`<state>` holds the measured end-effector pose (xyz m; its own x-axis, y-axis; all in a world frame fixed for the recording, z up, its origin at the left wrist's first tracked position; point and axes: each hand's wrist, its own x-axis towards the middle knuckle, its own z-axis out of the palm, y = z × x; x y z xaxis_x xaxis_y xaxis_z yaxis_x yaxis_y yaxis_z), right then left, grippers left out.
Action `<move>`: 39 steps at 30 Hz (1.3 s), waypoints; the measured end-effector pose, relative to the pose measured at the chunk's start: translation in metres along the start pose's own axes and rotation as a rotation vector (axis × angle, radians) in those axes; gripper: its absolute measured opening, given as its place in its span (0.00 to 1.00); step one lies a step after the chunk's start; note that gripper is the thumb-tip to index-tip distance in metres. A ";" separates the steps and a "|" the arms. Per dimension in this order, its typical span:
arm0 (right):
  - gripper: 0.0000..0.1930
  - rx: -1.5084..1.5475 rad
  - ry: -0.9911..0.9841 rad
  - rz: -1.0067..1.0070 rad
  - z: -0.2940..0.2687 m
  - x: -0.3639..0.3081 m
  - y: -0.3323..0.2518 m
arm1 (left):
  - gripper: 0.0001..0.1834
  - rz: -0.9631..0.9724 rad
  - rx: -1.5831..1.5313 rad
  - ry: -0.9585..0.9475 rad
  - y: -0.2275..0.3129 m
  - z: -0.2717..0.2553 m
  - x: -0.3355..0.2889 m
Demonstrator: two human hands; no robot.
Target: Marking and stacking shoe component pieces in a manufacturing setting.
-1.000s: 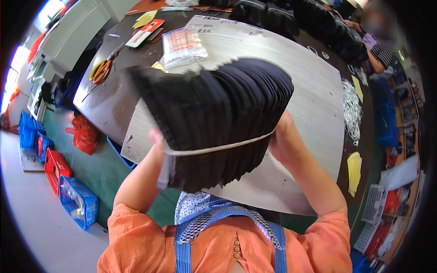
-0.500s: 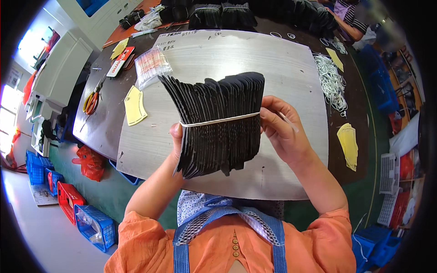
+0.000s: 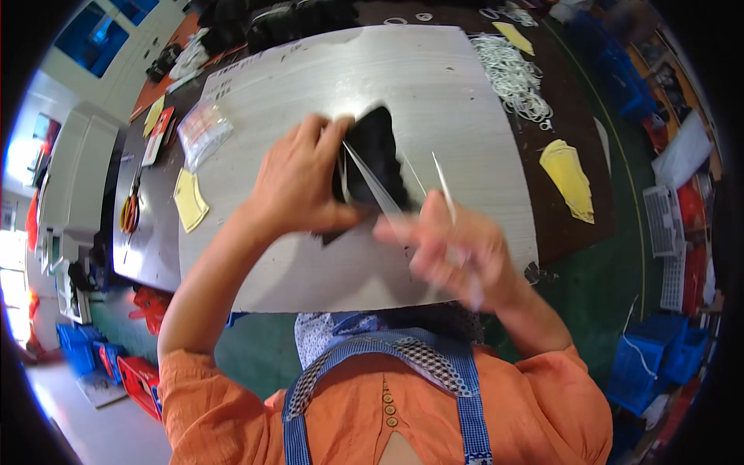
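My left hand (image 3: 298, 174) is wrapped round a stack of black fabric pieces (image 3: 378, 155), thumb on the near side, fingers over the far side. The stack stands on end above the pale board, its flat outer face turned to the right. A white rubber band (image 3: 373, 184) stretches from the stack to my right hand (image 3: 461, 252), which is blurred by motion with its fingers hooked into the band. Another thin white strand (image 3: 442, 180) stands up from the right fingers; what it is I cannot make out.
On the pale board (image 3: 263, 267) lies a clear plastic bag (image 3: 204, 133). White rubber bands (image 3: 511, 77) are heaped at the right. Yellow pattern pieces (image 3: 570, 182) lie on both sides. Orange-handled scissors (image 3: 129, 213) rest at the left. Black bundles (image 3: 298, 27) line the far edge.
The stack has been turned sideways and now shows a flat face. My left hand has come over it from the left. My right hand has drawn a band out to the right.
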<state>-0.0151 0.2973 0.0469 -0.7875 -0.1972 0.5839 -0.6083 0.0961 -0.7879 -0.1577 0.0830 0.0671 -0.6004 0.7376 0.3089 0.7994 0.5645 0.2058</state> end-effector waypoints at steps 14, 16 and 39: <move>0.13 0.001 0.354 0.324 -0.008 -0.018 0.039 | 0.44 -0.458 -1.795 -0.119 0.006 0.043 -0.017; 0.15 -0.106 0.437 0.200 -0.016 -0.006 0.041 | 0.46 -0.503 -1.858 -0.077 0.012 0.047 -0.015; 0.21 0.096 0.264 0.409 -0.051 0.011 0.082 | 0.43 -0.373 -1.567 -0.089 -0.003 0.069 -0.009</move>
<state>-0.0789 0.3531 -0.0011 -0.9655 0.0926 0.2432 -0.2423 0.0209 -0.9700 -0.1561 0.1001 -0.0006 -0.7116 0.7024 -0.0141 -0.1822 -0.1651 0.9693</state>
